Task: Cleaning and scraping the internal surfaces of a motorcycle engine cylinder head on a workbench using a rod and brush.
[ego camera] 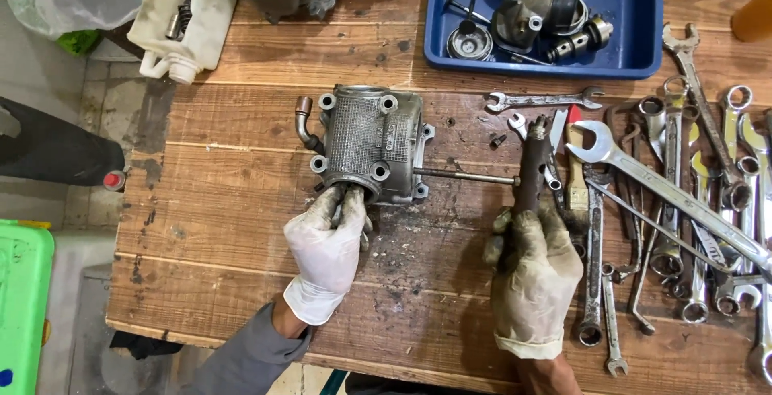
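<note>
Even, soft daylight over the workbench, sharp across most of the view.

Light fell diffusely from above, perhaps slightly from twelve o'clock, and the wooden table (241, 226) was bright without harsh contrast. Shadows were short and soft: a faint one lay under the metal engine casing (371, 141) toward six o'clock, and thin ones edged the wrenches (691, 202) at three o'clock. Mild glare glinted off the polished wrench shafts and off the left hand (326, 254) in its pale glove. The blue tray (643, 9) at one o'clock held deeper shade inside. Focus was crisp centrally; the frame's corners at seven and eleven o'clock looked slightly softer and stretched.
</note>
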